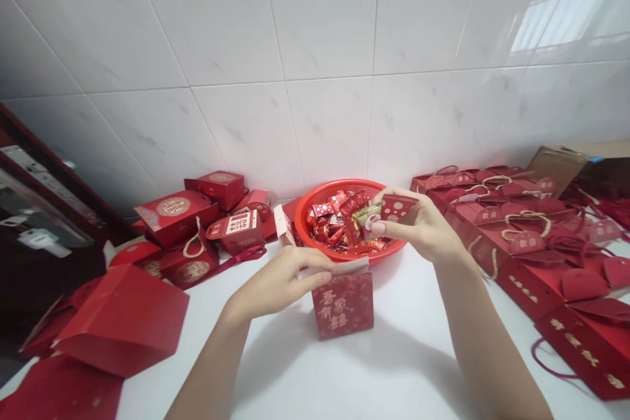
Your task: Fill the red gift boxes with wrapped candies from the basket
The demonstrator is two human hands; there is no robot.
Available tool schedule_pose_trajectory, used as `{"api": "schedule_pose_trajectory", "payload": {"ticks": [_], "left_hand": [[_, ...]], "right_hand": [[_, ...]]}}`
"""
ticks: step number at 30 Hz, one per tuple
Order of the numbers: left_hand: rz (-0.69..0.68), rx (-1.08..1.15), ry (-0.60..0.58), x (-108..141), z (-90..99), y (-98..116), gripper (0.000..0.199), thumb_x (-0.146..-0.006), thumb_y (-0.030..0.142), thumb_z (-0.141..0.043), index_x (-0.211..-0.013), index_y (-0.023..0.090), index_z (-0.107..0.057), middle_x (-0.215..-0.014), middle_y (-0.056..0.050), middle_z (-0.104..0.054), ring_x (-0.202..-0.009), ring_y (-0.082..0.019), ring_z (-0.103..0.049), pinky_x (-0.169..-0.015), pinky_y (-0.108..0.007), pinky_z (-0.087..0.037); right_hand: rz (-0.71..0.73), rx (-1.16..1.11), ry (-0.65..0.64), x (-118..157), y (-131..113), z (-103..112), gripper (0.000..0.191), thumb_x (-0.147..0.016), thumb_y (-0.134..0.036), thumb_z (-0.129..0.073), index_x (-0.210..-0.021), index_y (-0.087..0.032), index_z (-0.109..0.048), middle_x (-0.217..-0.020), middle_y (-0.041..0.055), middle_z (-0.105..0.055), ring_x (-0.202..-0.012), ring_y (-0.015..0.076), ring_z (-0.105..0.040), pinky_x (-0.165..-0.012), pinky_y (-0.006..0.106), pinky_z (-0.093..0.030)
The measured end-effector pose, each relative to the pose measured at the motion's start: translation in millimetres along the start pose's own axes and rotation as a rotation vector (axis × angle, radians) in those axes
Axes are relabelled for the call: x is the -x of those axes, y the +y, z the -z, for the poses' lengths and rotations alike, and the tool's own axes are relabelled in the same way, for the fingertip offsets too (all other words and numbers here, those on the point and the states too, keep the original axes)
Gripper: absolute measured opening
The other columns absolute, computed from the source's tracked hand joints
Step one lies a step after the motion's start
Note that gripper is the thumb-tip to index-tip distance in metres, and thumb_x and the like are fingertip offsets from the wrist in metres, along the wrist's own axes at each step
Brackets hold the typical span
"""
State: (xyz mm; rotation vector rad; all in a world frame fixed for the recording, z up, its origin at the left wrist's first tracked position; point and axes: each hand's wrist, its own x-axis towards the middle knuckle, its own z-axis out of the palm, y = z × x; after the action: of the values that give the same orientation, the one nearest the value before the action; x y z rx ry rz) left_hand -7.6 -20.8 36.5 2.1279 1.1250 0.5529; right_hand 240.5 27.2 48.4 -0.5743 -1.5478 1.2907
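My left hand (290,282) grips the top left edge of a small red gift box (343,307) with gold lettering, which stands on the white table. The box's pale upper flap is raised beside my fingers. Above and to the right, my right hand (426,226) pinches several wrapped candies (394,209), one in a red packet and one yellowish. They are over the right side of a red plastic basket (308,200) filled with mostly red wrapped candies (339,216). The inside of the gift box is hidden from this angle.
Various red gift boxes (172,210) lie piled on the left. Rows of red boxes with cord handles (526,236) stand on the right, before a cardboard box (558,167). A tiled wall (329,125) rises behind the white table (394,380).
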Motion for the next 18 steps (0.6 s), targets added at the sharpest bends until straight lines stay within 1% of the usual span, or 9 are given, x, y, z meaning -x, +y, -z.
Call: {"api": "schedule_pose_trajectory", "payload": {"ticks": [1,3,5,7,9,11,12,15,18], "left_hand": [[0.025,0.020,0.059,-3,-5.1,-3,0.022,-0.091,0.027,-0.058,-0.093,0.026,-0.079,-0.095,-0.002,-0.078,-0.089,-0.021,-0.070,-0.080,-0.027,-0.051],[0.065,0.048,0.148,-9,-13.7,-6,0.016,-0.085,0.025,-0.064,-0.088,0.025,-0.079,-0.094,-0.002,-0.078,-0.089,-0.021,-0.070,-0.082,-0.028,-0.051],[0.093,0.066,0.188,-12,-18.8,-8,0.013,-0.077,0.023,-0.071,-0.087,0.024,-0.079,-0.097,-0.002,-0.078,-0.090,-0.022,-0.070,-0.083,-0.028,-0.052],[0.110,0.088,0.188,-13,-20.4,-7,0.015,-0.074,0.022,-0.074,-0.088,0.024,-0.079,-0.098,-0.002,-0.078,-0.090,-0.022,-0.070,-0.083,-0.029,-0.052],[0.108,0.107,0.165,-14,-20.1,-6,0.013,-0.080,0.027,-0.069,-0.088,0.022,-0.078,-0.094,-0.003,-0.078,-0.087,-0.021,-0.070,-0.083,-0.030,-0.052],[0.102,0.113,0.163,-13,-19.4,-6,0.019,-0.086,0.032,-0.062,-0.087,0.020,-0.078,-0.091,-0.004,-0.078,-0.087,-0.022,-0.069,-0.084,-0.031,-0.051],[0.108,0.111,0.171,-13,-19.2,-6,0.020,-0.087,0.032,-0.062,-0.087,0.020,-0.078,-0.092,-0.004,-0.078,-0.089,-0.022,-0.069,-0.086,-0.031,-0.051],[0.156,0.117,0.178,-12,-19.4,-7,0.016,-0.079,0.029,-0.071,-0.092,0.021,-0.078,-0.102,-0.003,-0.077,-0.100,-0.024,-0.068,-0.093,-0.032,-0.049],[0.190,0.122,0.123,-9,-19.7,-7,0.033,-0.072,0.034,-0.079,-0.103,0.023,-0.076,-0.112,-0.003,-0.075,-0.106,-0.027,-0.066,-0.093,-0.034,-0.049]], "right_hand": [[-0.012,0.007,-0.019,1,-1,-1,0.027,-0.067,-0.029,-0.087,-0.087,-0.021,-0.069,-0.080,0.0026,-0.072,-0.073,0.0193,-0.069,-0.069,0.032,-0.059],[-0.027,0.027,-0.055,2,-1,-2,0.026,-0.067,-0.027,-0.087,-0.086,-0.021,-0.069,-0.082,0.0023,-0.070,-0.076,0.0190,-0.068,-0.069,0.031,-0.059],[-0.033,0.053,-0.082,3,-2,-3,0.024,-0.068,-0.025,-0.086,-0.085,-0.021,-0.069,-0.084,0.0019,-0.068,-0.077,0.0182,-0.068,-0.069,0.029,-0.058],[-0.038,0.086,-0.119,3,-2,-4,0.023,-0.069,-0.024,-0.085,-0.085,-0.020,-0.069,-0.085,0.0018,-0.066,-0.077,0.0175,-0.067,-0.069,0.029,-0.058],[-0.033,0.119,-0.175,2,-2,-4,0.022,-0.071,-0.026,-0.083,-0.086,-0.019,-0.068,-0.084,0.0020,-0.065,-0.078,0.0171,-0.065,-0.070,0.030,-0.058],[-0.020,0.145,-0.209,1,-2,-4,0.023,-0.072,-0.027,-0.083,-0.085,-0.019,-0.067,-0.084,0.0021,-0.065,-0.080,0.0171,-0.064,-0.073,0.031,-0.057],[-0.017,0.157,-0.211,1,-1,-3,0.024,-0.072,-0.028,-0.083,-0.085,-0.019,-0.066,-0.084,0.0021,-0.065,-0.081,0.0171,-0.064,-0.074,0.031,-0.057],[-0.021,0.183,-0.190,0,0,-3,0.025,-0.073,-0.031,-0.083,-0.087,-0.019,-0.065,-0.086,0.0021,-0.064,-0.081,0.0176,-0.063,-0.072,0.031,-0.056],[-0.019,0.197,-0.211,0,0,-3,0.021,-0.076,-0.031,-0.080,-0.087,-0.020,-0.065,-0.084,0.0013,-0.064,-0.080,0.0175,-0.062,-0.072,0.031,-0.055]]}}
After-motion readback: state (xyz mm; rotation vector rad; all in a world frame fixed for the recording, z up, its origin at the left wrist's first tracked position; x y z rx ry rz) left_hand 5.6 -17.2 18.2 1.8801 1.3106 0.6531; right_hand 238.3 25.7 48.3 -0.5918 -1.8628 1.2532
